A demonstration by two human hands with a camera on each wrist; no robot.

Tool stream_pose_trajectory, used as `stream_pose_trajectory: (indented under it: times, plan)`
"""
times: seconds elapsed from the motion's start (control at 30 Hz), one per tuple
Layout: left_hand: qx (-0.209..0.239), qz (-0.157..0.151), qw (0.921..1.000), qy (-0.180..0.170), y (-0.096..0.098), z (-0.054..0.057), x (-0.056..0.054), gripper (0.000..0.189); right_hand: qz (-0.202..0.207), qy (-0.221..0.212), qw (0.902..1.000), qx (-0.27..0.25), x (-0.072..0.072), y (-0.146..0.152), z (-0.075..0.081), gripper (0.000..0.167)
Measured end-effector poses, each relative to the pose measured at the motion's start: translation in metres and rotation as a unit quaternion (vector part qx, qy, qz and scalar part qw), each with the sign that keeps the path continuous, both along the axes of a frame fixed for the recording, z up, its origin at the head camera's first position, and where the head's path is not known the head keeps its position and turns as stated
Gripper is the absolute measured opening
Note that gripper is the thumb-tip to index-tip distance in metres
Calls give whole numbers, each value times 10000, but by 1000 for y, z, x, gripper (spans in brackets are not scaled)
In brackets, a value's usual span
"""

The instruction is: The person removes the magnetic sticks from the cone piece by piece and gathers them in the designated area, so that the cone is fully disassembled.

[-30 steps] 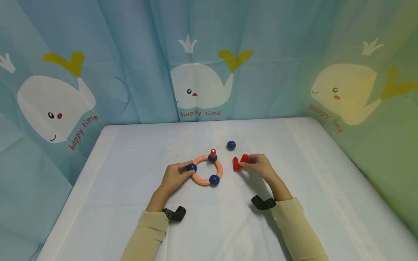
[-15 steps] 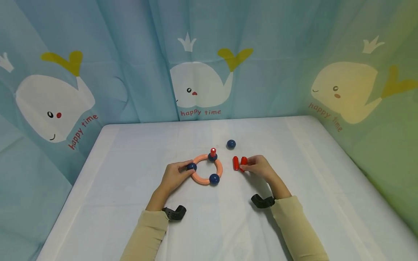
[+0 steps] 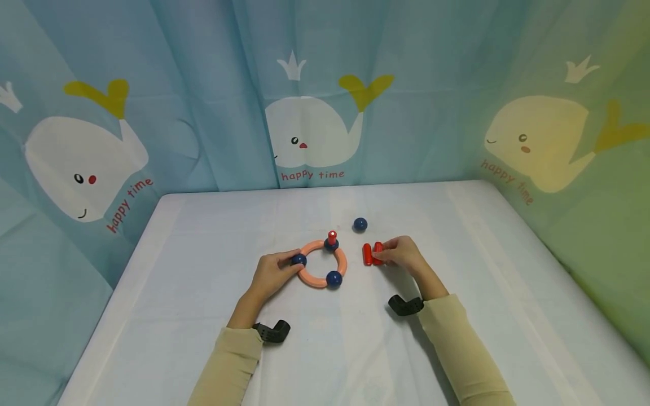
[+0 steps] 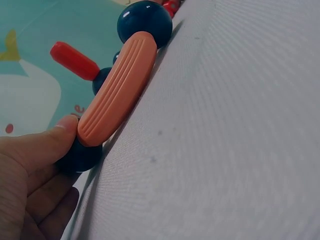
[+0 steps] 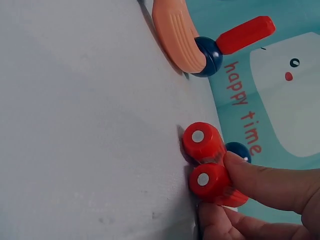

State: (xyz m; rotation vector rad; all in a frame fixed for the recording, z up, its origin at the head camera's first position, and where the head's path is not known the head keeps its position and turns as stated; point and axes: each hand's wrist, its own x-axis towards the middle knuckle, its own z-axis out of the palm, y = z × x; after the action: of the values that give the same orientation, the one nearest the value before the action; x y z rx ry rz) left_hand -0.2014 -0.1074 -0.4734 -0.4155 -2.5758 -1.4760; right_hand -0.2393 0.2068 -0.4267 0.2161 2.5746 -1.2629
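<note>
A pale blue curtain (image 3: 223,124), printed with white whales and the words "happy time" and shading to green at the right, hangs behind a white-covered worktop (image 3: 223,225) as a person in beige sleeves (image 3: 462,344) bends both hands to a set of toy pieces. The left hand (image 3: 271,276) is mostly closed, thumb and fingers parted only enough to grip the left ball (image 3: 299,260), a dark blue one, at the side of an orange ring (image 3: 341,260). The right hand (image 3: 403,255), well apart from the other, is narrowed to a pinch, thumb on one side and fingers on the other, holding the right rod (image 3: 378,254), a red one. The ring lies flat near the middle of the worktop, its curved pieces joined by three balls. Black devices (image 3: 274,331) are worn at both wrists. The left rod (image 3: 367,254), also red, lies just beside the pinched one, between it and the ring; each shows a pale disc on its near end. A third, the upright rod (image 3: 332,237), stands on the ring's far ball (image 3: 332,245). The near ball (image 3: 334,279) sits at the ring's front, while a loose ball (image 3: 360,224) rests on the worktop beyond the rods.
</note>
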Motion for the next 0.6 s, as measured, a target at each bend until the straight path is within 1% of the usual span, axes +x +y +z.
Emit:
stream_pose_trajectory:
  times: [0.13, 0.23, 0.47, 0.6]
  plan:
    - [26, 14, 10000, -22, 0, 1, 0, 38, -165, -182, 9997, 58, -1, -2, 1, 43]
    - [27, 12, 10000, -8, 0, 1, 0, 37, -279, -221, 9994, 54, 0, -3, 1, 44]
    - [-25, 33, 10000, -90, 0, 0, 0, 37, -86, 83, 9999, -43, 4, -5, 1, 44]
    - [-4, 17, 9999, -104, 0, 1, 0, 38, -61, 111, 9999, -42, 4, -4, 0, 44]
